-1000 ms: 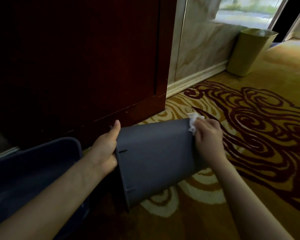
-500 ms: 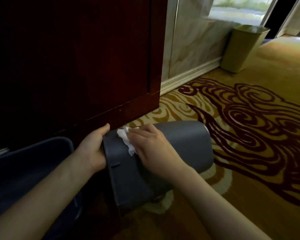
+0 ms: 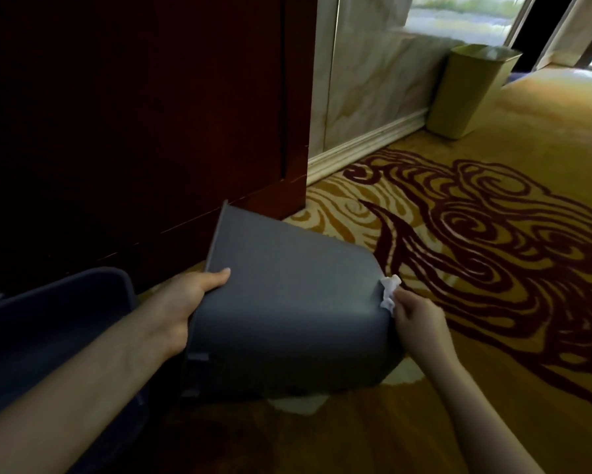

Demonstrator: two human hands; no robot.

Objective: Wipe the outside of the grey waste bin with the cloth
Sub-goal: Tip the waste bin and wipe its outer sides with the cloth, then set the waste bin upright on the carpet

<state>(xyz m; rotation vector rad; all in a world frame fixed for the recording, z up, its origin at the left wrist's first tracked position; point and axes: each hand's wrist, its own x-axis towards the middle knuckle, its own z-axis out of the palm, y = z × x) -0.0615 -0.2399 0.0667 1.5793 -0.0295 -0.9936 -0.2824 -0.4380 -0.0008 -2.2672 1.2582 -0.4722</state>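
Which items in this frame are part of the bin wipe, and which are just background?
In use:
- grey waste bin, tipped on its side
- white cloth, pressed at the bin's base end
- right hand, holding the cloth
- left hand, gripping the bin near its rim

Lying about:
- dark blue tub, at the left
- olive bin, by the wall
- patterned carpet
- dark wood panel

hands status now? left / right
Left hand: closed on the rim end of the grey waste bin, holding it tipped.
Right hand: closed on the white cloth, at the bin's base edge.
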